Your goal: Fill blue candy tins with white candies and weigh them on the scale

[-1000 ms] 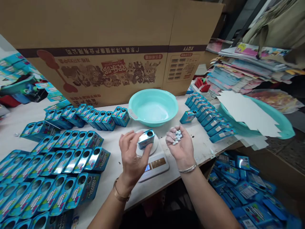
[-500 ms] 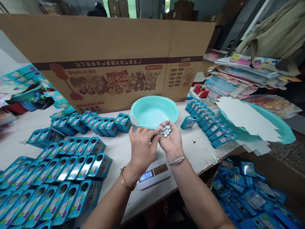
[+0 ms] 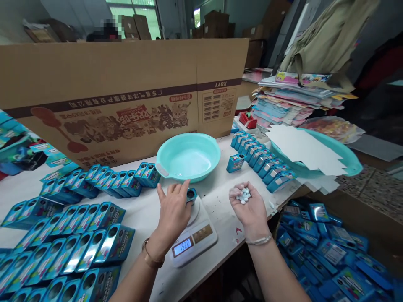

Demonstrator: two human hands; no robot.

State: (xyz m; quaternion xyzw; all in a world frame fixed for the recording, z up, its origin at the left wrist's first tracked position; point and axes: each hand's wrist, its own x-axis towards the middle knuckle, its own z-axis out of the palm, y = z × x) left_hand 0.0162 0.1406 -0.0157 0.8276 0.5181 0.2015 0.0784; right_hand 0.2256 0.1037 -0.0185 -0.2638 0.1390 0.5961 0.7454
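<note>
My left hand is at a small blue box with a round hole in its top, its fingers around the box's left side. The box is over the plate of a white scale, whose display is lit. To the right, my right hand is palm up, with fingers curled around a small heap of pale blue and white candies. A turquoise basin stands behind both hands; only some white specks show in it.
Rows of blue boxes fill the table's left side. More boxes line the right. A large carton stands behind. At lower right, a carton holds many blue boxes. Paper stacks lie back right.
My hands have moved apart. The left has gone from the candies to the blue box at the scale; the right has moved right with the candies. The camera view has shifted.
</note>
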